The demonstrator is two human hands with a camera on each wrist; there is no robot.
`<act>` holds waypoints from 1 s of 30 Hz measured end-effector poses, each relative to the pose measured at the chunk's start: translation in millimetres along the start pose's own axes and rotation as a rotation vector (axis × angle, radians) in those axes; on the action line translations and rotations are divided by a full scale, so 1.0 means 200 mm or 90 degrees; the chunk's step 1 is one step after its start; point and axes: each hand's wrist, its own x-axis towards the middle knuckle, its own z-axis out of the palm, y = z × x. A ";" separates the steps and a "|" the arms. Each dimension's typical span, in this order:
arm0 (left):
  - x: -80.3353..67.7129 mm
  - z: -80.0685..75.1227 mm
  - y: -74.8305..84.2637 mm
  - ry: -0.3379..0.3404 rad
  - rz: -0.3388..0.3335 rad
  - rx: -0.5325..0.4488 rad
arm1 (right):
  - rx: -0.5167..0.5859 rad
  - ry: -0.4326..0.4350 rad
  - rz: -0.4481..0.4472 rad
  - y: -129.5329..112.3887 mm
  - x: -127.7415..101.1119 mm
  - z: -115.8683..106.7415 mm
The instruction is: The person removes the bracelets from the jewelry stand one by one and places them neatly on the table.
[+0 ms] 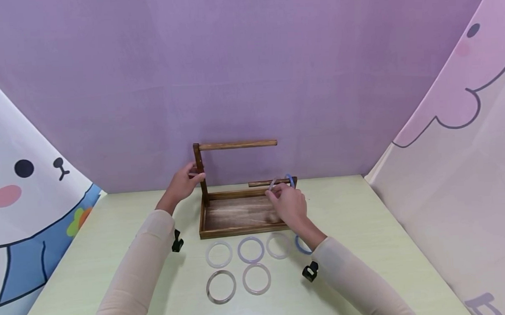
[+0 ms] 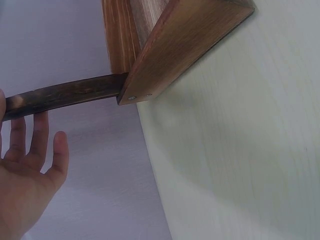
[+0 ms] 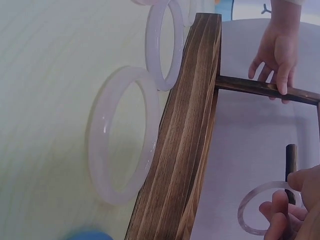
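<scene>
Both hands work: right wrist alone shows fingers (image 3: 280, 220) pinching pale bangle (image 3: 255, 210); left hand (image 3: 277, 47) steadies post (image 3: 265, 89).

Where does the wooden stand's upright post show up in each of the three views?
Head: upright post, left of centre, left hand on it.
Left wrist: dark bar running left from the tray corner, above the fingers.
Right wrist: dark bar, upper right, under the fingers.
Shared landmark: wooden tray.

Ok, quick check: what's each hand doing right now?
Left hand: fingers straight, resting on the wooden stand's upright post, no curled grip.
Right hand: pinching a clear bangle at the end of the lower rod.
</scene>
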 end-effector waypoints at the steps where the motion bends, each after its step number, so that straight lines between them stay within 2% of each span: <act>1: 0.00 0.00 0.00 -0.001 0.001 0.000 | 0.002 0.001 0.000 0.00 0.00 0.00; 30: 0.01 0.03 0.01 -0.001 0.000 0.003 | 0.014 0.014 0.017 0.03 0.00 -0.05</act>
